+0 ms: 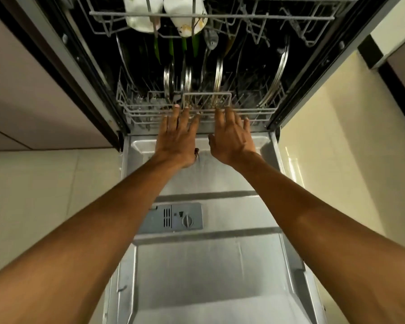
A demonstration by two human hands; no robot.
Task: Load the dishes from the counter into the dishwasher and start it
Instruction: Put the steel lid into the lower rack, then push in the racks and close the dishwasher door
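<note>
Both hands lie flat and hold nothing; the left hand (pixel 177 134) and right hand (pixel 232 136) press the lower rack (pixel 136 114), likely to push it in; plates (pixel 218 78) stand inside it.

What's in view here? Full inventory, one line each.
upper rack: 1, grey wire, top of dishwasher
white cups: 2, white, upper rack, left side
lower rack: 1, grey wire, bottom of tub
steel plates: several, silver, upright in lower rack
green items: about four, green, behind the plates; type unclear
door: 1, steel-grey, open flat
detergent dispenser: 1, grey, on door
left hand: 1, fingers straight on lower rack front
right hand: 1, fingers straight on lower rack front
</note>
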